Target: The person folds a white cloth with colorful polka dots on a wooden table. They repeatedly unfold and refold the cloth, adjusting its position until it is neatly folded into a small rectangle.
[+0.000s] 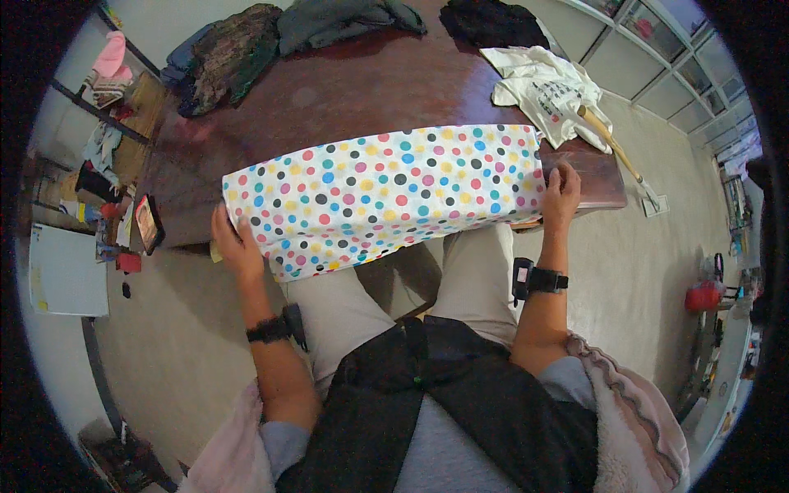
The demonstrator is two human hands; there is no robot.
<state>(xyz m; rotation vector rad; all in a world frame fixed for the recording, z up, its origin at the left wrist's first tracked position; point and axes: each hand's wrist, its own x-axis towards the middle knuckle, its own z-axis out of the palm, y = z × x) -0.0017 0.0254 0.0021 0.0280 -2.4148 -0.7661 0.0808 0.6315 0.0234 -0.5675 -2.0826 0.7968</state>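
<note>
A white cloth with multicoloured polka dots (394, 185) lies in a long folded strip along the near edge of the dark wooden table (382, 86). Its near side hangs over the edge above my knees. At the cloth's left end is my left hand (234, 240), fingers against the corner and partly hidden by it; whether it grips the fabric is unclear. My right hand (562, 188) is at the opposite end, its curled fingers beside the short edge. I cannot make out whether cloth is pinched there.
Dark garments (234, 58) lie at the far left of the table, a grey one (345, 24) beside them. A white printed T-shirt (555, 92) lies at the right, near a yellow-handled tool (610, 138). A framed picture (149, 223) stands by the left edge. A whiteboard (68, 268) is farther left.
</note>
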